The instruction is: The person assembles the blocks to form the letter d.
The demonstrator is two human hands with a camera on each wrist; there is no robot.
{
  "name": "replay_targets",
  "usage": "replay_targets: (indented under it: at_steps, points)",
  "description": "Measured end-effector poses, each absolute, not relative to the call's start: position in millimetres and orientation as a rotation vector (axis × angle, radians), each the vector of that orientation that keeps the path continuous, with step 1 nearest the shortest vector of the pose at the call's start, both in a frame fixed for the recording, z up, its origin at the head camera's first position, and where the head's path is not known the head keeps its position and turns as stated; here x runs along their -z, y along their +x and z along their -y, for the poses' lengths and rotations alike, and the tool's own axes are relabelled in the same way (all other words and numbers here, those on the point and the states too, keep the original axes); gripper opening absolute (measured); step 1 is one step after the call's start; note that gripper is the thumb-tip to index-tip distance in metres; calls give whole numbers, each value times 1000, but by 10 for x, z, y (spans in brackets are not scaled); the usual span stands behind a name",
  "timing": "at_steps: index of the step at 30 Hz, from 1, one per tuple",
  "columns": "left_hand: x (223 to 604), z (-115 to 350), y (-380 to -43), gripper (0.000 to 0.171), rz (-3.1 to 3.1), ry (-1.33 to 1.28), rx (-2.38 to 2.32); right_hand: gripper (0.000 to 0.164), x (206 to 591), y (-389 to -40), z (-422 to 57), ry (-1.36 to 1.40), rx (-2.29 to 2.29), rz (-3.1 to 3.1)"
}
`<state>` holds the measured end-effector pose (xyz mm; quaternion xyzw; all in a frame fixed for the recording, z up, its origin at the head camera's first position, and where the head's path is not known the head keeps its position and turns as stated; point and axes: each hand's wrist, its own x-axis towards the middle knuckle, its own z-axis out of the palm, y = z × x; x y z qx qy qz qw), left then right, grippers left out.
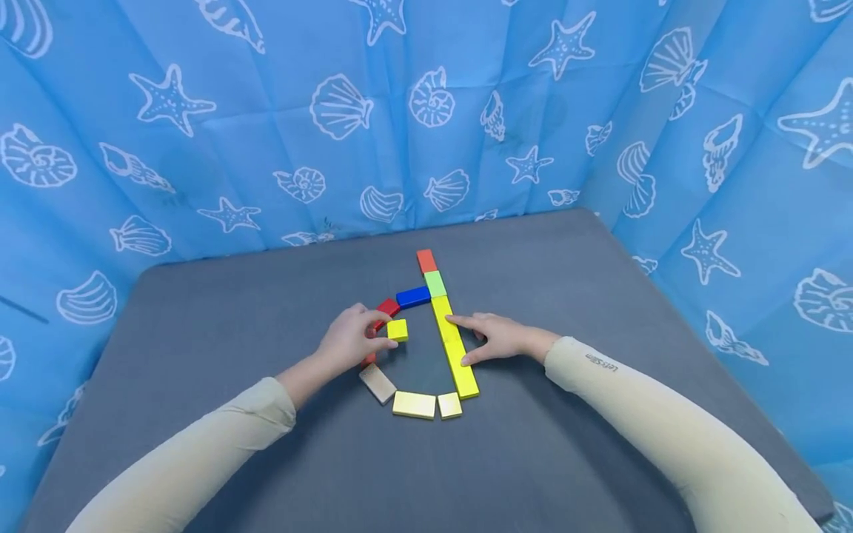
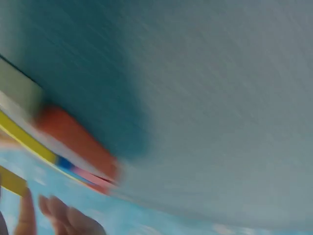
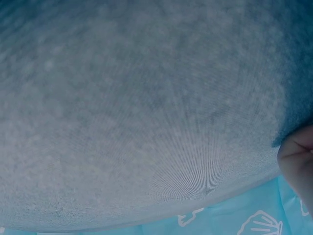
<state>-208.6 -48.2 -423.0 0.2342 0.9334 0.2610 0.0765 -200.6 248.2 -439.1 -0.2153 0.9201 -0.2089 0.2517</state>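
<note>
My left hand (image 1: 349, 337) pinches a small yellow block (image 1: 397, 330) between thumb and index finger, held above the table inside a ring of blocks. In the left wrist view, that yellow block (image 2: 12, 181) shows beside blurred fingers. My right hand (image 1: 500, 337) rests its index finger and thumb against the right side of a straight line of long yellow blocks (image 1: 456, 348). A green block (image 1: 435, 284) and an orange-red block (image 1: 426, 260) extend this line upward. Curving off to its left are a blue block (image 1: 413, 297) and a red block (image 1: 386, 308), partly behind my left hand.
The curve continues through a partly hidden orange-red block (image 1: 369, 360), a pale wooden block (image 1: 378, 383), a yellow rectangular block (image 1: 414, 405) and a small yellow block (image 1: 449, 406). Beneath lies a dark grey table (image 1: 566, 459). A blue shell-patterned curtain (image 1: 400, 163) surrounds its far sides.
</note>
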Motion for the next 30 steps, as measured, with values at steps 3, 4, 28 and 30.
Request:
replay_targets:
  at_steps: [3, 4, 28, 30]
  points:
    - [4235, 352, -1771, 41, -2844, 763, -768, 86, 4402, -2024, -2486, -585, 565, -2502]
    - [4245, 305, -1673, 40, -2858, 798, -756, 87, 4405, -2026, -2488, -590, 567, -2503]
    - [4415, -221, -1081, 40, -2753, 1538, -77, 85, 4390, -2007, -2465, -596, 576, -2509]
    - [4405, -215, -1070, 40, -2738, 1625, 74, 85, 4386, -2006, -2477, -598, 567, -2516]
